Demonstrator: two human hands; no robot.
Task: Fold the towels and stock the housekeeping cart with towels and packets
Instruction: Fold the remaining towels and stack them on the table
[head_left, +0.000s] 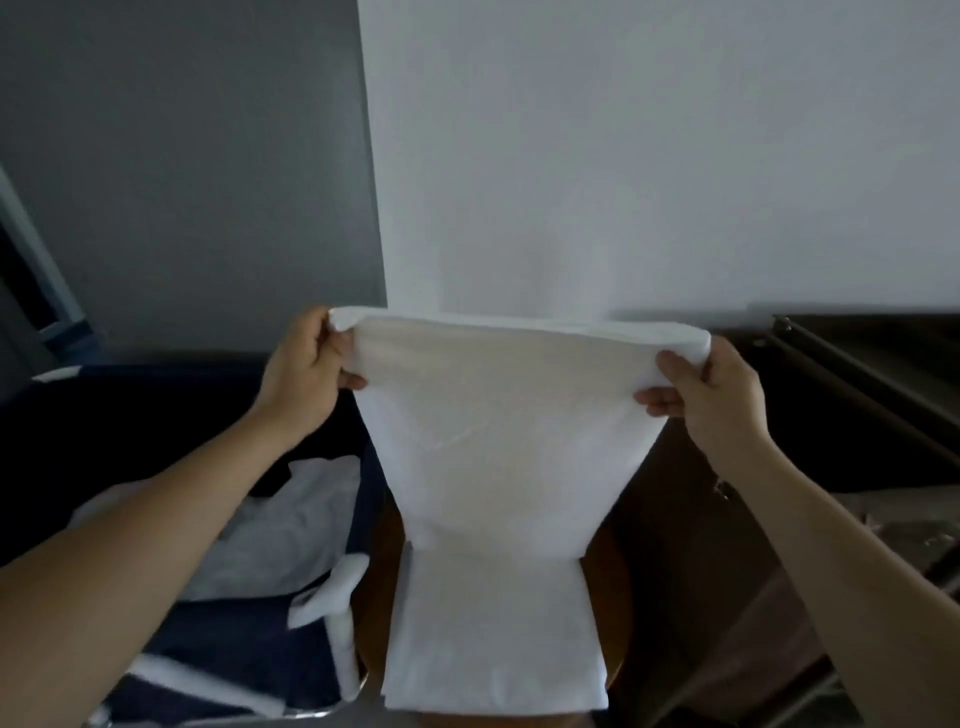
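While the left hand (306, 369) gripped one top corner of the towel (498, 426) and the right hand (711, 395) gripped the other, the white cloth hung stretched between them in front of a pale wall (623, 156). Each hand was closed on the doubled top edge, with fingers and thumb curled round it (the cloth hid some fingertips). Both forearms were bare and reached forward from the lower corners of the view.

From the raised edge the towel narrowed downward to a crosswise crease. Below that crease its lower part lay flat on a brown wooden table (610, 597), covering most of the top. The wood showed only as strips on either side.

Left of the table stood a dark blue bin (156, 415) with crumpled white linen (291, 519) lying inside it. To the right was a dark frame (857, 384) with rails, too dim to make out its contents.
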